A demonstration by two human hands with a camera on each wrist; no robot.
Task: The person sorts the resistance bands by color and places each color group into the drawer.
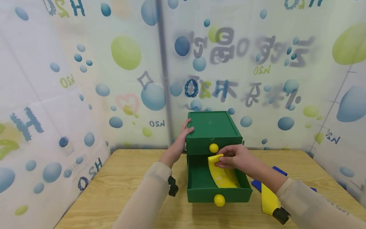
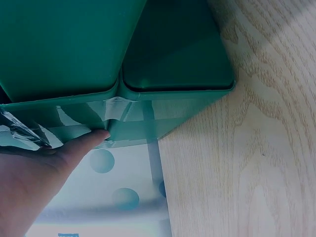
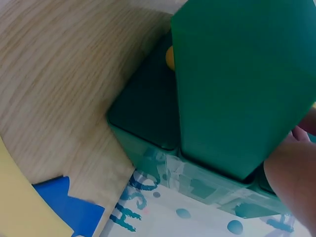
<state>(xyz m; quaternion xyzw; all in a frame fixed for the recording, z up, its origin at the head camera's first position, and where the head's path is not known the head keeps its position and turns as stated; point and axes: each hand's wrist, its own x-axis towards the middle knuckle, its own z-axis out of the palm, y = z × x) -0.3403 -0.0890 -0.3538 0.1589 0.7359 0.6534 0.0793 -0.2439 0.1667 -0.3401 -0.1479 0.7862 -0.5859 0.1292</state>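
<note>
Pale sleeves (image 1: 151, 187) were nearest, small black units (image 1: 172, 186) at the wrists; past them, on the wooden counter (image 1: 97, 197), stuck out a pulled-out drawer (image 1: 200, 194) with a yellow knob (image 1: 219, 200); a yellow piece (image 1: 269, 200) and blue pieces (image 1: 279, 171) lay well right of it, partly behind the right forearm, cannot tell if joined.

Right grip (image 1: 238, 157) was closed to a pinch over the drawer, fingertips on the upper end of a yellow strip (image 1: 224, 178); strip curved down, lower end inside the drawer, near its front wall; left grip (image 1: 181, 138) was spread, fingers fairly straight, pressed to the left side and top edge of the green cabinet (image 1: 213, 124), pinching nothing; top drawer (image 1: 200, 146) above was pushed in, own knob (image 1: 213, 148) just beside the right fingers.

Left wrist view showed a digit on the cabinet's side, with clear tape (image 2: 118, 106) there, hidden from the head view; right wrist view showed a lower drawer (image 3: 148, 98) under the pulled-out one, a knob peeking past its edge, but cut off most of the pinch; only the head view showed strip and drawer inside clearly; patterned sheet (image 1: 125, 52) hung farthest back.
</note>
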